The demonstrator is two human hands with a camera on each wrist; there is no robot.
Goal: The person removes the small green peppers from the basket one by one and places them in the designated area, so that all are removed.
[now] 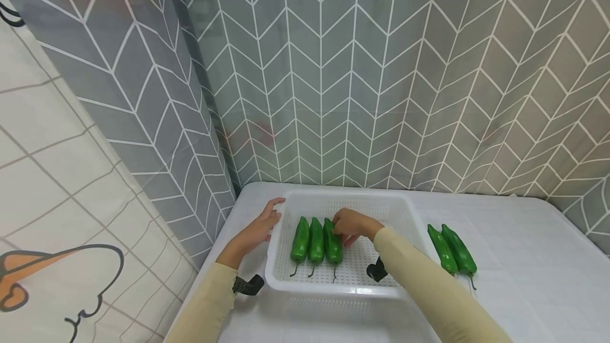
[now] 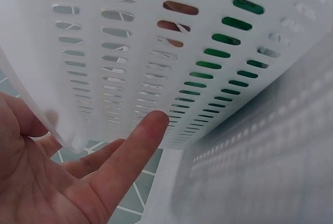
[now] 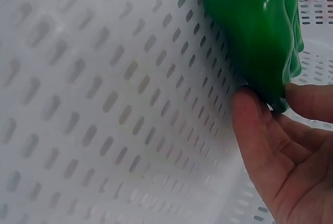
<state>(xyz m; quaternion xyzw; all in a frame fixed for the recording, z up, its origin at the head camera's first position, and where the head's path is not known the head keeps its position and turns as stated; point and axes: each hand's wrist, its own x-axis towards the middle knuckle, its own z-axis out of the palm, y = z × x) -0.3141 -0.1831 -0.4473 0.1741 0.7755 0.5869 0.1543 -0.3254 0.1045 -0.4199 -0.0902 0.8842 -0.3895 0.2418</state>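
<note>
Three glossy green peppers lie side by side in a white perforated basket (image 1: 376, 200), their thin stems toward the person. My right hand (image 1: 355, 225) reaches inside and pinches the tip of the rightmost green pepper (image 1: 332, 245) between thumb and fingers; the right wrist view shows that tip (image 3: 278, 101) between them. At the basket's left rim is my left hand (image 1: 257, 229), its fingers spread and mostly straight. In the left wrist view, one fingertip (image 2: 156, 122) is up against the slotted outer wall, and another digit passes behind the rim.
Two more green peppers (image 1: 450, 250) lie together on the white-covered table (image 1: 534, 258), right of the basket. A grey chevron-patterned curtain (image 1: 333, 68) hangs behind the table, and a white tiled-pattern sheet (image 1: 62, 163) hangs at the left.
</note>
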